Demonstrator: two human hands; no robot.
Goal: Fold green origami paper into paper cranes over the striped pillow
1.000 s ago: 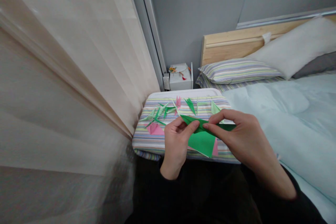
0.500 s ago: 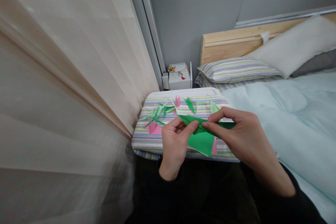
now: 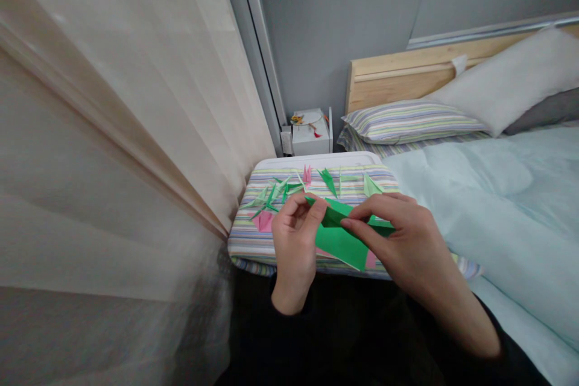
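Between my two hands is a partly folded sheet of green origami paper [image 3: 335, 216], raised above the small table. My left hand [image 3: 296, 241] pinches its left end between thumb and fingers. Its right part is pinched by my right hand [image 3: 402, 235], whose fingers hide some of the folds. Below the hands lies a flat stack of green paper [image 3: 341, 246], with a pink corner [image 3: 371, 260] showing at its edge. Left of my left hand are green folded paper pieces [image 3: 270, 199] and a pink folded piece [image 3: 263, 221].
A striped cloth [image 3: 246, 244] covers the table. More folded pieces, including a pink one [image 3: 307, 175] and a pale green one [image 3: 371, 186], lie along its far side. A curtain [image 3: 136, 102] hangs at left, a bed [image 3: 497, 175] stands at right, and a white cabinet [image 3: 311, 142] is behind.
The green paper has been opened out from a narrow pointed shape, showing a wider panel. My left hand has shifted slightly left and my right hand a little left and down.
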